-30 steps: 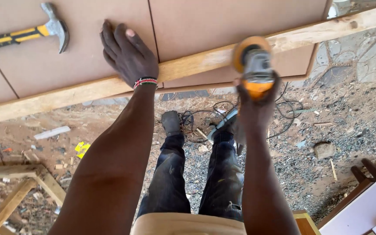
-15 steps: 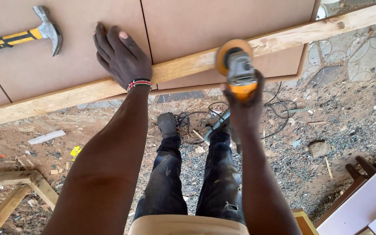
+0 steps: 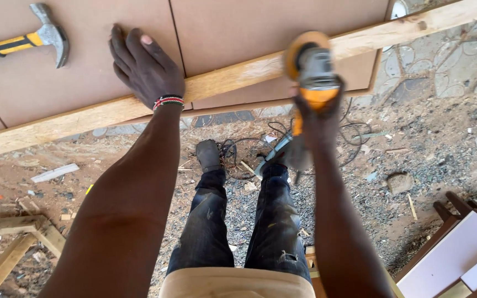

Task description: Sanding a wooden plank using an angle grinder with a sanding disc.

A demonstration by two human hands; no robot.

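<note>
Brown panel (image 3: 260, 33) lies flat as worktop, seams running away from person. Pale wood batten (image 3: 238, 72) along its near edge, long axis left-low to right-high. Right hand (image 3: 316, 118) closed round orange-grey sander (image 3: 311, 63), disc touching batten (dusty pad, edge blurred). Left hand (image 3: 144, 69) open, palm pressing panel, well left of sander. Hammer (image 3: 26, 41) idle, far left.

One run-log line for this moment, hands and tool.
left hand: flat on brown board | right hand: grips orange sander, disc on wooden batten | hammer: lying on board, untouched
</note>
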